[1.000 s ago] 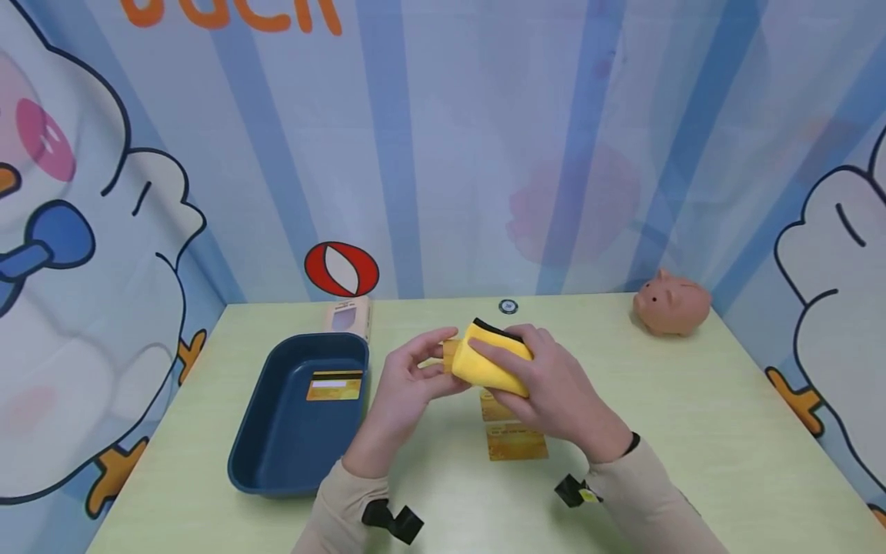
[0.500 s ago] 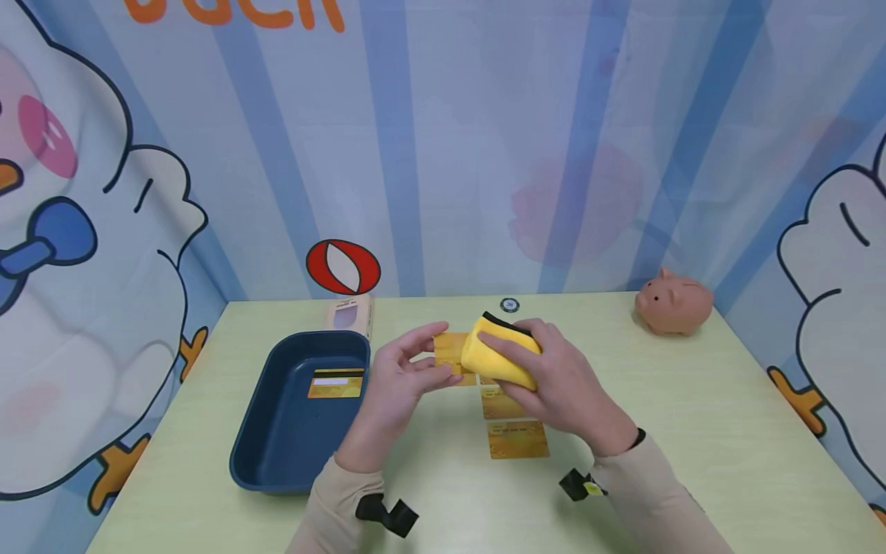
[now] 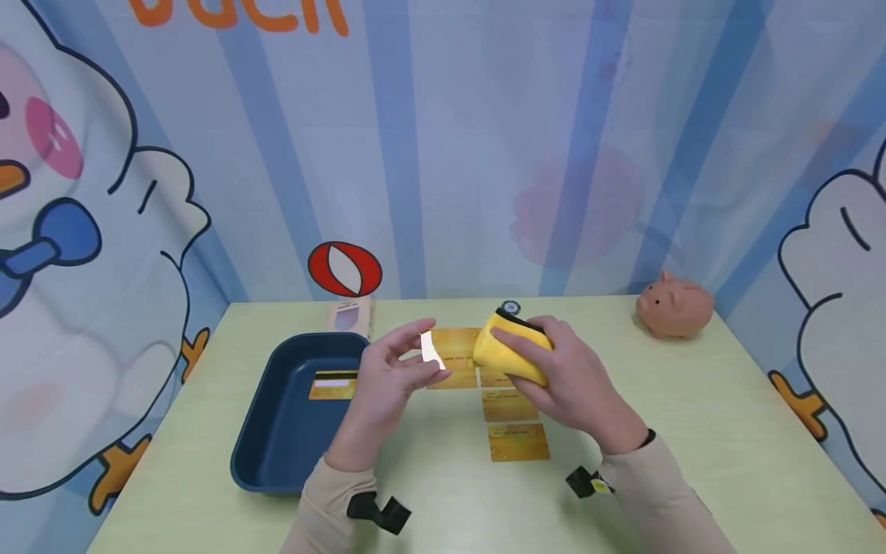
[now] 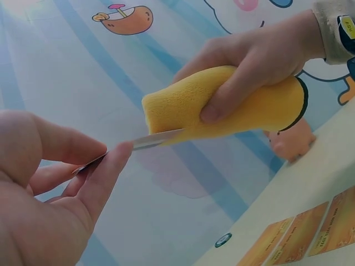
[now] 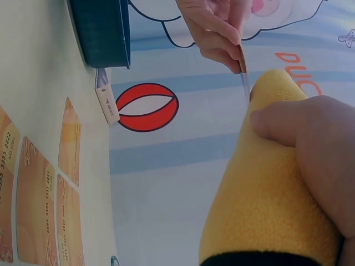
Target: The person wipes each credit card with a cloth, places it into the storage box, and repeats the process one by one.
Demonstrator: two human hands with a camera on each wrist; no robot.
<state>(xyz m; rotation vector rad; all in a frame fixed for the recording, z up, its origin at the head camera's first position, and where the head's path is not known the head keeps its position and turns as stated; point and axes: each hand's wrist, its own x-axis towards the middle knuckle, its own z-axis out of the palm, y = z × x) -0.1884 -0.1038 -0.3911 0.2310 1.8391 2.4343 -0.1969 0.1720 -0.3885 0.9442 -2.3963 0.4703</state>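
"What are you holding?"

"Your left hand [image 3: 388, 377] is pinching a thin, glossy flat card [image 4: 152, 141], just beside the fuzzy yellow black-trimmed cloth [image 4: 177, 105] your right hand [image 3: 577, 377] is gripping. Below, golden rectangular cards [image 5: 36, 199] reading "3333 2222" are lying on the pale-green tabletop [image 3: 692, 431]."

The pale table [image 3: 727, 438] carries a tray [image 3: 280, 438], box [image 3: 351, 316], gold cards [image 3: 519, 443], disc [image 3: 511, 308] and piggy bank [image 3: 675, 307].

A blue-striped backdrop [image 3: 457, 154] borders the pale table [image 3: 727, 408].
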